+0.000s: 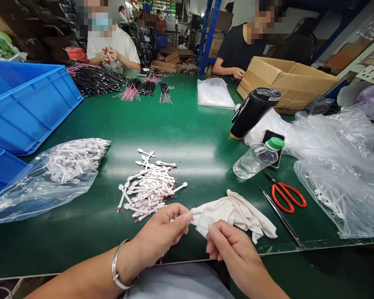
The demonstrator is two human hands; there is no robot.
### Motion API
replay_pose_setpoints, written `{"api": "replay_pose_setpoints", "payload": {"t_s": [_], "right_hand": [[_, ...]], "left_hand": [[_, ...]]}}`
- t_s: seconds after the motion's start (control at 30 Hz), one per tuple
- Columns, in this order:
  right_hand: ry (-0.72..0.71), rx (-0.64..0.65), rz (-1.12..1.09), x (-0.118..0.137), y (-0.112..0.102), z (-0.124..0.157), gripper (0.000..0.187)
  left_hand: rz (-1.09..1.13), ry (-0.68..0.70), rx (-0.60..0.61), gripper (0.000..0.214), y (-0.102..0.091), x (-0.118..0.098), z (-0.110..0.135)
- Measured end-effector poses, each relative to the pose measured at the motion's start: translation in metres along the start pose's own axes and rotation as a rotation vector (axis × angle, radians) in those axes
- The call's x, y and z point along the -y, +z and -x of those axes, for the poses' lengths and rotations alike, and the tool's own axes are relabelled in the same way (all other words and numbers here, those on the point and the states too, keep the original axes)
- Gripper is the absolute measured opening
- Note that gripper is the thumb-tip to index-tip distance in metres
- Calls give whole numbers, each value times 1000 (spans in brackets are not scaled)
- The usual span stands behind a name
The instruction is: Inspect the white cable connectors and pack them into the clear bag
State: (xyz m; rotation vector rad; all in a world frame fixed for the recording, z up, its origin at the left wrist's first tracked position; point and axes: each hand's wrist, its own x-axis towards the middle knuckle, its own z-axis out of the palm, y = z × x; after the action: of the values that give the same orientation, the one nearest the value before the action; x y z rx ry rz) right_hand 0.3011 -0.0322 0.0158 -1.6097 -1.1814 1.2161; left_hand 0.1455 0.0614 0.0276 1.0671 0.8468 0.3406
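Note:
My left hand (pixel 160 232), with a silver bangle at its wrist, is closed in a pinch near the table's front edge. A small white piece shows at its thumb tip; it looks like one of the short white connector leads, but most of it is covered by the fingers. Just to the right, my right hand (pixel 232 249) is closed too, thumb against curled fingers, and what it holds, if anything, is hidden. Beyond the left hand lies a loose pile of white connector leads (pixel 152 187) with reddish wire ends. A crumpled whitish cloth (pixel 246 214) lies behind the right hand.
Left: a clear bag of white leads (pixel 75 160) and a blue bin (pixel 25 108). Right: red-handled scissors (pixel 288 197), tweezers (pixel 282 218), a water bottle (pixel 255 160), a black tumbler (pixel 255 112), plastic bags (pixel 345 187). Two people sit opposite, near black cable bundles (pixel 93 79) and a carton (pixel 286 83).

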Motion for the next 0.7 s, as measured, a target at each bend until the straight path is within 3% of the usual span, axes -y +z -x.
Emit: {"api": "replay_pose_setpoints", "payload": {"t_s": [0.2,0.33,0.4,0.5,0.57,0.7], "right_hand": [[-242,189,173,17,33,-4,38],[-325,292,275,31,29,-17,29],[-402,236,461,35,24,-33,20],[-486,-1,765,36,21,-63,19],[-495,-57,817,35,24,-82,26],[-514,-59,807,33,28,-99,30]], "left_hand": [[61,147,-119,42,-3,2,11],[146,191,-188,41,-21,3,20],[304,159,-214,41,-33,1,24],[549,102,-211,39,-47,-2,30],[608,26,-199,34,-52,-1,34],[513,-58,-165,27,-55,3,41]]}}
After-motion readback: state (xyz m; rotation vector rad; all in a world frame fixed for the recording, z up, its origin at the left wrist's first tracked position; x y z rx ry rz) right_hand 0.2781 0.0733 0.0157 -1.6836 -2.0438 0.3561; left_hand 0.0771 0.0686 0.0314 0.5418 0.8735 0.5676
